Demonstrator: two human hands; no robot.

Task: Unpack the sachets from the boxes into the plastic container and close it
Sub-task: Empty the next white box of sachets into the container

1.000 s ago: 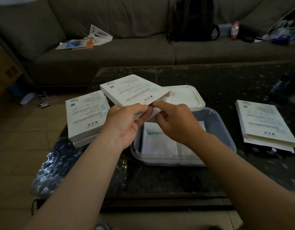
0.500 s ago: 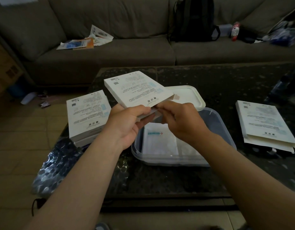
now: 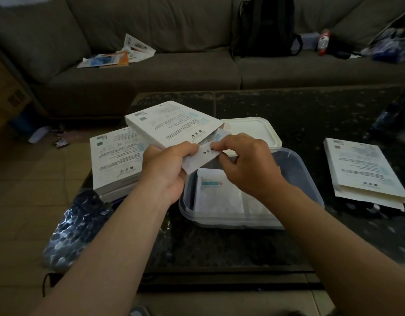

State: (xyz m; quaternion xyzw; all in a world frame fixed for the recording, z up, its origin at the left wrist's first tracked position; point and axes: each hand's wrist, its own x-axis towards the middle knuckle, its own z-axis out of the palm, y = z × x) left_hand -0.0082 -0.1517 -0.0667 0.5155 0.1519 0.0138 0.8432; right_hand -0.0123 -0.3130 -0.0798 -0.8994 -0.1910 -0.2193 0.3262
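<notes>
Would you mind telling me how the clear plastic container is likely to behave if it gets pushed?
Low and wide, the container probably slides on the glossy table rather than tips. Holding only flat sachets, it is likely light.

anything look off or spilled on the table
Nothing is spilled or damaged. The only untidy bit is the bubble wrap drooping over the table's near left corner; sachets lie flat in the container. The held box looks intact.
</notes>
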